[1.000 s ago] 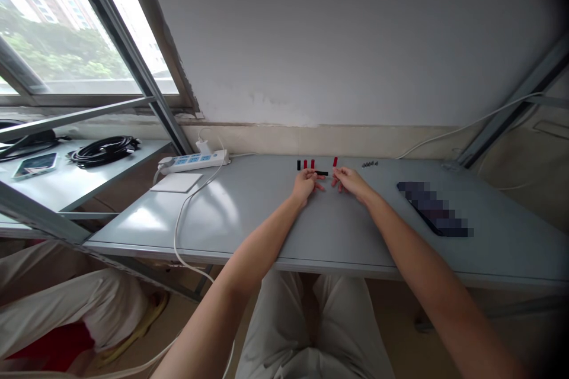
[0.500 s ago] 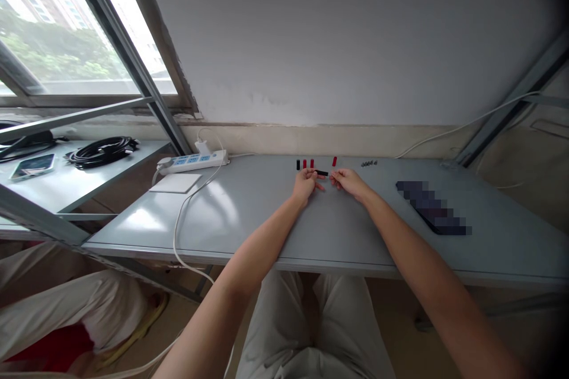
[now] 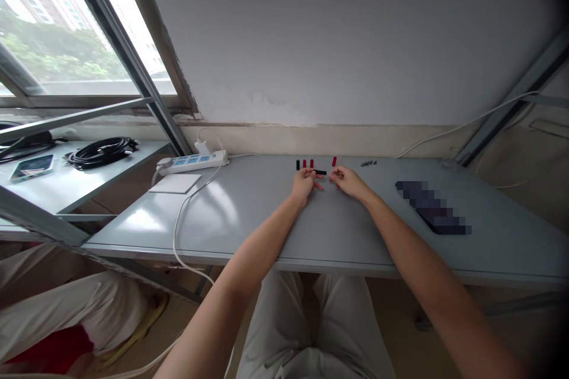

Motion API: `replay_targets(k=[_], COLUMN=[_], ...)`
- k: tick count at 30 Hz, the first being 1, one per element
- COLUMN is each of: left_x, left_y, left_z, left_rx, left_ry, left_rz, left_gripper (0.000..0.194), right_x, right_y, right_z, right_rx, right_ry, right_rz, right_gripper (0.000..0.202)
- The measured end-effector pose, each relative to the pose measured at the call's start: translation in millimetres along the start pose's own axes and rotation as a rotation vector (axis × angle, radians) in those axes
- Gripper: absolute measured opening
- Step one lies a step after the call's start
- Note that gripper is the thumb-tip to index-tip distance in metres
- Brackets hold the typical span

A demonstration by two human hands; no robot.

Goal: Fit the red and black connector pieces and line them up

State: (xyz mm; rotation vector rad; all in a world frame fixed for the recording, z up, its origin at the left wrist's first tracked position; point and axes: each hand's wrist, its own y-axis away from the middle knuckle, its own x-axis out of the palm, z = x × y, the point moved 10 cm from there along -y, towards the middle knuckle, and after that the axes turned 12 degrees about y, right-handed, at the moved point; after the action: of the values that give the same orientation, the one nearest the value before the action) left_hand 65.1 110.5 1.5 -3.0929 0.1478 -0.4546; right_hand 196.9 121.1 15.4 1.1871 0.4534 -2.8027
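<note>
My left hand [image 3: 303, 185] is closed around a slim black cylinder [image 3: 320, 172], which sticks out to the right from between its fingers. Just off the cylinder's right end, my right hand [image 3: 347, 180] has its fingertips pinched together; whatever they hold is too small to make out. Beyond my left hand, a short black cylinder [image 3: 297, 164] and two short red cylinders [image 3: 308, 163] stand in a row. Another red cylinder [image 3: 334, 161] is beyond my right hand. Several small metallic pieces [image 3: 368, 163] lie farther right.
A white power strip [image 3: 195, 161] and a flat white square [image 3: 175, 183] lie at the grey table's left, with a white cable [image 3: 176, 225] crossing its front edge. A blurred dark object [image 3: 429, 207] lies at right. Another person's legs [image 3: 89, 308] show at lower left.
My right hand has drawn back very slightly from the cylinder's end. The black cylinder has shifted a touch to the left in my left hand.
</note>
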Motion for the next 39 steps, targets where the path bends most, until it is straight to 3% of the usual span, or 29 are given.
replay_targets(k=[9,13,22,28,33,39], left_x=[-13.6,-19.0,8.6,15.7,19.0,14.5], left_y=[-1.2,-0.6,-3.3,3.2,5.7,7.2], left_z=[-0.1,-4.4,-7.7,-17.7,-19.5,-22.9], left_rx=[0.019,0.049,0.254,0.375,0.384,0.417], left_ry=[-0.037,-0.104,-0.363,-0.578,-0.638,-0.705], left_rz=[-0.108,-0.167,0.068,0.097,0.104,0.028], left_gripper=[0.018,0.020,0.019,0.019,0.022,0.021], right_x=[-18.5,-24.8,10.5,22.9,17.8,-9.8], right_y=[6.4,4.7,2.2,4.4,5.1,-0.7], right_z=[20.0,9.3,3.8,3.8,7.2,-10.1], right_rx=[-0.179,-0.081,-0.050,-0.074,-0.061,0.077], right_ry=[0.394,0.424,-0.041,-0.088,-0.006,0.181], right_rz=[-0.162,-0.199,0.102,0.198,0.138,-0.079], right_gripper=[0.013,0.015,0.023,0.018,0.018,0.020])
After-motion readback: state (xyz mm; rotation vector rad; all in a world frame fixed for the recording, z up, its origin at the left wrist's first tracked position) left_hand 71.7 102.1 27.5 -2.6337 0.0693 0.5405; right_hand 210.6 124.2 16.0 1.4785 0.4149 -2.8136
